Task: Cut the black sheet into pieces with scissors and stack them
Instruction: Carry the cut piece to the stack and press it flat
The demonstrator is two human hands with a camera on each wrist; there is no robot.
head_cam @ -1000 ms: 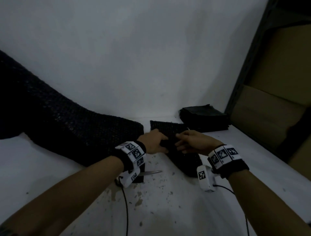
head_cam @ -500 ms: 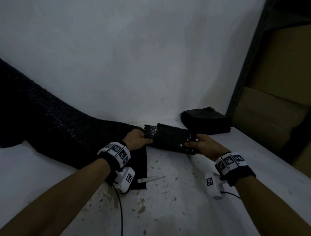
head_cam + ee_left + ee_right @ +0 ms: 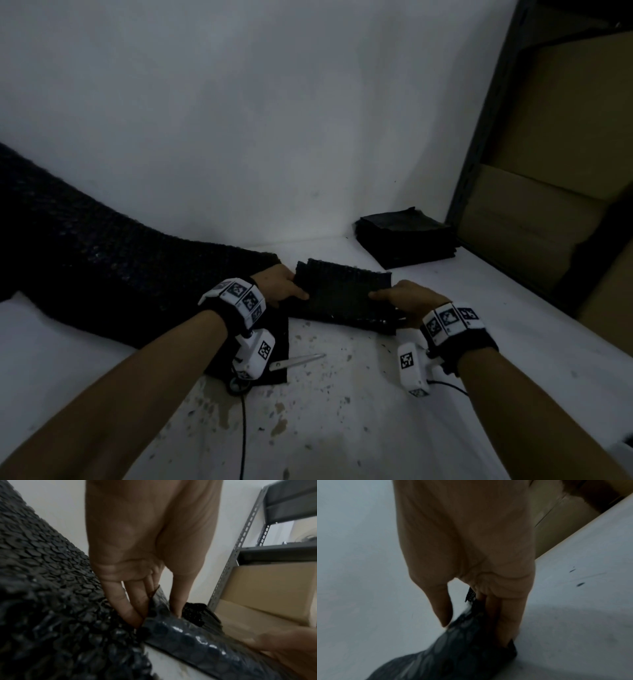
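Note:
Both hands hold up a cut black bubble-textured piece [image 3: 342, 294] just above the white table. My left hand [image 3: 282, 286] pinches its left edge, thumb on top; the wrist view shows the fingers [image 3: 126, 607] beneath the piece [image 3: 192, 635]. My right hand [image 3: 402, 299] pinches the right edge, thumb over the piece [image 3: 453, 649] and fingers [image 3: 508, 622] under it. The long black sheet [image 3: 113, 274] runs off to the left, bumpy in the left wrist view [image 3: 42, 588]. Scissors [image 3: 296, 361] lie on the table below my left wrist. A stack of cut pieces [image 3: 407, 236] sits at the back right.
A white wall [image 3: 257, 120] rises directly behind the table. A metal shelving rack [image 3: 240, 545] with cardboard boxes [image 3: 534, 219] stands to the right. A small black offcut [image 3: 274, 346] lies under my left wrist. Dark specks dot the table [image 3: 325, 411] in front.
The hands have moved apart from the middle of the piece to its two side edges, spreading it out flat and lifting it slightly. The scissors have stayed on the table.

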